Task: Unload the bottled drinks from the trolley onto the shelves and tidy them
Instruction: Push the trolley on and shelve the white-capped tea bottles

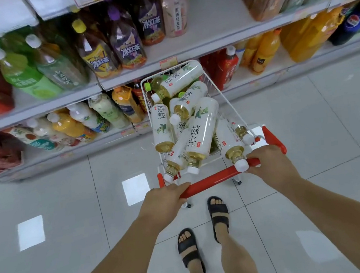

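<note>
A small white wire trolley (222, 96) stands on the tiled floor in front of the shelves. Several white-labelled tea bottles (203, 129) with white or green caps lie piled in it, pale yellow liquid showing at their necks. Its red handle bar (213, 178) runs across the near end. My left hand (163, 200) grips the bar's left end. My right hand (268, 161) grips the bar near its right end, beside a bottle's white cap (241, 165).
White shelves (208, 40) at several levels hold large drink bottles: green tea, iced tea, orange juice, cola, milky drinks. A bare stretch of shelf lies right of the pink bottle (174, 7). My sandalled feet (218, 215) stand on the glossy tiles behind the trolley.
</note>
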A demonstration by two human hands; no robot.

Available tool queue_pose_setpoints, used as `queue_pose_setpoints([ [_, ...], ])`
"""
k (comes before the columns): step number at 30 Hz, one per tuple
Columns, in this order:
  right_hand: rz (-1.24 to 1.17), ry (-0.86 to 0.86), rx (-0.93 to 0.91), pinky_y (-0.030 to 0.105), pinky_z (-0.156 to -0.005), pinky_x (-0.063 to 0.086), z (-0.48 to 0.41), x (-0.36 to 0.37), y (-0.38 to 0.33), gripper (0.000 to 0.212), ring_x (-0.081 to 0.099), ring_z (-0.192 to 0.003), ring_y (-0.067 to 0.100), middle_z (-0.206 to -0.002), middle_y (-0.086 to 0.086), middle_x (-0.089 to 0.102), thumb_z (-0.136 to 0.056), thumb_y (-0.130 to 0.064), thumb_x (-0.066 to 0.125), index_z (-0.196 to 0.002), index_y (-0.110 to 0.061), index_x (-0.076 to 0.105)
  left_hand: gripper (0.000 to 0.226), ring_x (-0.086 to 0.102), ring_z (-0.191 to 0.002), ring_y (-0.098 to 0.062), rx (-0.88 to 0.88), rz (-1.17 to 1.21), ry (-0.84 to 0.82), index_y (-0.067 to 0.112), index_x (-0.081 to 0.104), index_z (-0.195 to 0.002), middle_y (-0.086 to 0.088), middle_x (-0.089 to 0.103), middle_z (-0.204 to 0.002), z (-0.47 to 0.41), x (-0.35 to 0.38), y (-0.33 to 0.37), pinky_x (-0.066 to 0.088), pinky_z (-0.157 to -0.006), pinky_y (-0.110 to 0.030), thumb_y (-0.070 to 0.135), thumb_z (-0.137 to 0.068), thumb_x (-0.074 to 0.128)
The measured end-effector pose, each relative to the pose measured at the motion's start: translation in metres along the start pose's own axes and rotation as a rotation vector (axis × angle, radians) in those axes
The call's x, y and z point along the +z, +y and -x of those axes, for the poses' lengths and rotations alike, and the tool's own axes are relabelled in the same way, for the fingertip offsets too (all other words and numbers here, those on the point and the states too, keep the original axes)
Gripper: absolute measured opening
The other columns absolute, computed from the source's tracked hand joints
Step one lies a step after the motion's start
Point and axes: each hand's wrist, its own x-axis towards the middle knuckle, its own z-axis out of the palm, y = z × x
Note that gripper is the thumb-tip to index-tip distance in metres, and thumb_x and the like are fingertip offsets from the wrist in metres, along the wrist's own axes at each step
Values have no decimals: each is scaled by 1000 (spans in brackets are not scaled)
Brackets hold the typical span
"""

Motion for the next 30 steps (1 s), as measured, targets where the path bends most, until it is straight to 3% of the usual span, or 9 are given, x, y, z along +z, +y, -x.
queue_pose_setpoints([
  [6, 191, -141, -16, 17, -59, 36, -23, -30, -16, 27, 56, -70, 10, -71, -9, 57, -80, -51, 64, -88, -26, 66, 40, 59, -97, -18, -43, 20, 12, 36, 34, -139, 7, 60, -116, -8, -8, -4, 45, -80, -29, 38, -99, 38],
  [8, 190, -179, 13, 22, -71, 44, -27, -38, -22, 43, 58, -87, 13, -91, -8, 62, -78, -55, 64, -111, -29, 59, 40, 58, -101, -17, -56, 25, 8, 36, 34, -139, 7, 59, -119, -10, -8, -4, 44, -84, -29, 38, -99, 38],
  [10, 194, -162, -29, 31, -83, 48, -26, -43, -22, 72, 57, -109, 17, -121, -5, 58, -74, -59, 66, -133, -30, 39, 39, 57, -104, -17, -86, 57, -6, 35, 37, -137, 7, 58, -121, -11, -9, -1, 42, -89, -29, 37, -99, 39],
  [13, 222, -230, -187, 26, -80, 50, -19, -44, -23, 96, 51, -120, 16, -151, -3, 25, -72, -56, 68, -146, -34, 10, 40, 53, -116, -16, -191, 109, -54, 35, 39, -137, 7, 57, -127, -15, -12, 5, 30, -107, -35, 39, -97, 43],
  [15, 199, -256, -304, 20, -73, 49, -15, -40, -24, 99, 55, -116, 15, -155, -4, 8, -74, -54, 69, -147, -37, 4, 47, 50, -121, -13, -298, 114, 11, 34, 40, -137, 10, 55, -130, -22, -17, 10, 21, -113, -38, 52, -93, 42],
  [18, -19, -181, -296, 22, -84, 49, -15, -31, -24, 89, 48, -124, 16, -154, -2, 12, -75, -45, 72, -145, -32, 19, 54, 58, -109, -12, -424, 157, 183, 31, 44, -131, 11, 61, -122, -38, -27, 21, 30, -99, -32, 63, -88, 38],
  [22, -271, -148, -187, 21, -96, 39, -18, -23, -27, 77, 41, -129, 18, -148, 0, 24, -76, -21, 76, -139, -26, 33, 52, 56, -114, -19, -499, 400, 84, 25, 43, -133, 1, 58, -128, -64, -25, 35, 43, -95, -34, 56, -91, 43],
  [25, -376, -28, -140, 8, -90, 34, -16, -24, -30, 61, 45, -124, 18, -139, 1, 36, -76, -6, 71, -130, -20, 46, 47, 57, -112, -22, -530, 625, 114, 19, 47, -131, -5, 58, -129, -74, -24, 42, 51, -88, -36, 46, -92, 49],
  [30, -506, 182, -85, -2, -82, 32, -36, -58, -33, 37, 51, -103, 11, -120, 4, 57, -73, 0, 67, -108, -12, 65, 34, 58, -76, -16, -544, 691, 442, 17, 57, -121, 0, 63, -83, -68, -65, 50, 41, -60, -23, 36, -94, 50],
])
